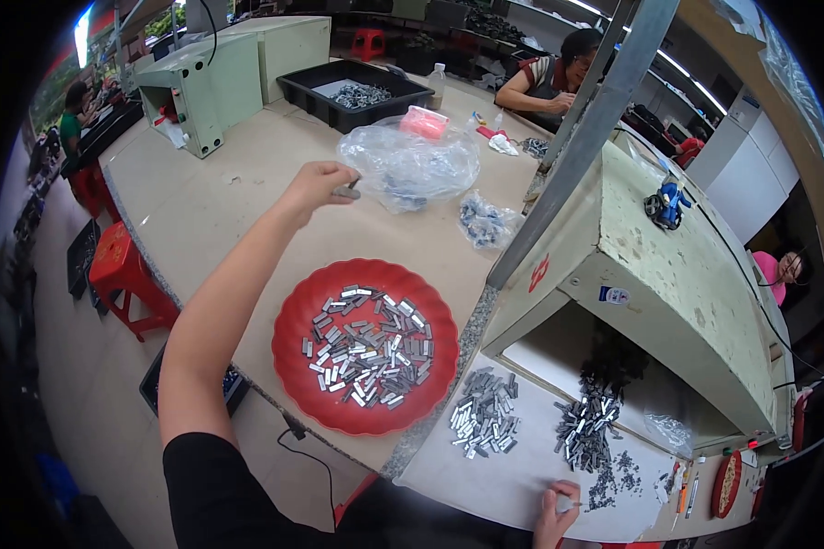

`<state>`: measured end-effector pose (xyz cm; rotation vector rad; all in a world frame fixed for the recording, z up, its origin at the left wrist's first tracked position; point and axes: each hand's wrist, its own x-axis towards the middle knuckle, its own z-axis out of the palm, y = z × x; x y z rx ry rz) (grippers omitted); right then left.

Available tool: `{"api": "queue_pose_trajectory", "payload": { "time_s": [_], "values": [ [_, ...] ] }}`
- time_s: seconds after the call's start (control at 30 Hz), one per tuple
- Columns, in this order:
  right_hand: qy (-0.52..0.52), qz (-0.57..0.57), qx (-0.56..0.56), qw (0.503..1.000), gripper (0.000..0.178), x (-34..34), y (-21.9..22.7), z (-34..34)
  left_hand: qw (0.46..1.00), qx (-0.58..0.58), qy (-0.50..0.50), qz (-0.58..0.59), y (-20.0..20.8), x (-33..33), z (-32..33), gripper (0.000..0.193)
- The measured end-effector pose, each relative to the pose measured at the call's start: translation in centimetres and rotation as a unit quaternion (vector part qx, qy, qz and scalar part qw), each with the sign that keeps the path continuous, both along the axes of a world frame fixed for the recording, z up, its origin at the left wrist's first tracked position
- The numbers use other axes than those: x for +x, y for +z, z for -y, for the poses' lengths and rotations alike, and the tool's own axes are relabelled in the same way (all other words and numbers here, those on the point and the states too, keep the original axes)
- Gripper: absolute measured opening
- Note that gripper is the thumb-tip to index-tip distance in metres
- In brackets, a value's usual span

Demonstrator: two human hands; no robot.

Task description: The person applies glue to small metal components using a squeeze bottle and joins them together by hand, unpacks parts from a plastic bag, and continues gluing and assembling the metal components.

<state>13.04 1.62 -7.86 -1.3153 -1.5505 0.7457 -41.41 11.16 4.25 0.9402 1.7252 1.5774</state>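
The left hand [322, 186], at the red tray [289, 343]'s twelve o'clock, pinches a small grey piece [348, 191]; the right hand [556, 514], toward five o'clock, is curled, its hold impossible to tell. Metal pieces [375, 357] lie in the tray, likely light, stiff, slippery; best gripped by their long sides.

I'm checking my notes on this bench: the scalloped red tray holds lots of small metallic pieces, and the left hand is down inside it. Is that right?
Not quite: the left hand is not inside the tray. The head view shows it stretched out past the tray, near the clear plastic bag. The scalloped red tray does hold lots of small metallic pieces.
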Motion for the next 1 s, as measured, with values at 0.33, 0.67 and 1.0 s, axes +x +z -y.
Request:
{"api": "queue_pose_trajectory", "payload": {
  "time_s": [0.33, 0.67, 1.0],
  "values": [
    [0.033, 0.254, 0.066, 0.964, 0.036, 0.0, 0.4, 0.2, 0.959, 0.114, -0.173, 0.196, 0.8, 10.3, 10.6, 0.012],
    [0.279, -0.039, -0.016, 0.96, 0.017, -12.2, 8.8, 4.5, 0.923, 0.205, -0.299, 0.126, -3.4, 20.4, 17.1, 0.014],
    [0.401, -0.233, -0.22, 0.858, 0.008, -21.6, 11.3, 2.6, 0.952, 0.273, -0.138, -0.018, -4.3, 19.1, 18.4, 0.014]
  ]
}}
